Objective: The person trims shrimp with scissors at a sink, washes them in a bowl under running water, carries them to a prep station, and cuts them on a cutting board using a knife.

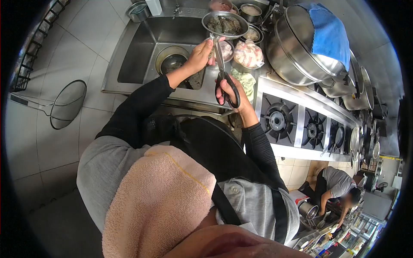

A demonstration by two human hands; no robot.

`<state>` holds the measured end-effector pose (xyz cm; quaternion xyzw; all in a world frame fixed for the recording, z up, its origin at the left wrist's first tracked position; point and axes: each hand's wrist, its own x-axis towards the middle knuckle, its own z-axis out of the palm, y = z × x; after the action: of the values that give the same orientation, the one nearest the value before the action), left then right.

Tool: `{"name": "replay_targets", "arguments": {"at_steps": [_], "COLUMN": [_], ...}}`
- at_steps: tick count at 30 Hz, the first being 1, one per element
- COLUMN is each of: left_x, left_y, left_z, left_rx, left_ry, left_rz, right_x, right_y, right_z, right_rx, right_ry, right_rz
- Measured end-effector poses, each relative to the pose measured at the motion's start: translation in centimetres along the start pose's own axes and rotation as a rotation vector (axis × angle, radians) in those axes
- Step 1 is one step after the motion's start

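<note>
My right hand [232,92] is closed around the black handles of a pair of scissors [220,58], whose metal blades point up toward the bowl. Pinched in the fingers of my left hand [201,56] is a small greyish shrimp [211,47], partly hidden, beside the blades. Just beyond both hands is a steel bowl [205,26] heaped with dark grey shrimp. Under its near edge, another bowl [231,48] with pale pieces is partly covered by my hands and the scissors. To the right is a plastic bag of pink and white pieces [248,54].
Left of the counter is a sink [137,47] holding a pot [161,58]. A large steel pot [284,51] with a blue cloth [329,34] stands right, behind gas burners [277,120]. A strainer [69,105] hangs at left. Another person [337,180] bends over at lower right.
</note>
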<state>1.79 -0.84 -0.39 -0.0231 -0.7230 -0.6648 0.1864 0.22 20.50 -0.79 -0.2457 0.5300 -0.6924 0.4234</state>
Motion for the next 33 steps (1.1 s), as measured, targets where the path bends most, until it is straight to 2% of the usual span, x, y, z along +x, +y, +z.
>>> {"name": "replay_targets", "arguments": {"at_steps": [11,13,19,20,22,24,26,27,30,33], "left_x": [-0.3,-0.9,0.3,1.5,4.2,7.1,11.5,14.0,20.1,22.2], "left_y": [-0.6,-1.8,-1.4,-2.6,-5.6,-5.1,-2.6,-2.5,-5.0,-5.9], "left_z": [0.4,-0.2,-8.7,-11.0,-13.6,-14.2,-13.0,-12.2,-8.8,-4.6], "left_rx": [0.073,0.095,0.354,0.591,0.988,1.1,1.06,1.056,1.062,1.176], "left_ry": [-0.015,-0.004,0.093,-0.005,0.119,0.109,-0.069,-0.23,-0.622,-0.762], "left_rz": [0.002,-0.117,-0.243,-0.282,0.153,0.367,0.264,0.248,0.269,0.049], "right_x": [1.9,2.1,-2.6,-3.6,-5.7,-7.5,-9.2,-9.9,-11.7,-12.8], "right_y": [-1.0,-1.6,-2.6,-2.7,-2.8,-2.0,-1.7,-1.2,0.7,2.7], "right_z": [0.9,0.9,-2.0,-2.5,-3.4,-4.6,-4.8,-5.0,-5.5,-5.5], "right_rx": [0.012,-0.005,-0.024,-0.016,-0.036,-0.065,-0.065,-0.051,-0.052,-0.069], "right_ry": [0.102,0.127,0.255,0.292,0.376,0.443,0.505,0.536,0.606,0.657], "right_rz": [0.01,0.006,-0.114,-0.128,-0.155,-0.206,-0.224,-0.232,-0.193,-0.188]}}
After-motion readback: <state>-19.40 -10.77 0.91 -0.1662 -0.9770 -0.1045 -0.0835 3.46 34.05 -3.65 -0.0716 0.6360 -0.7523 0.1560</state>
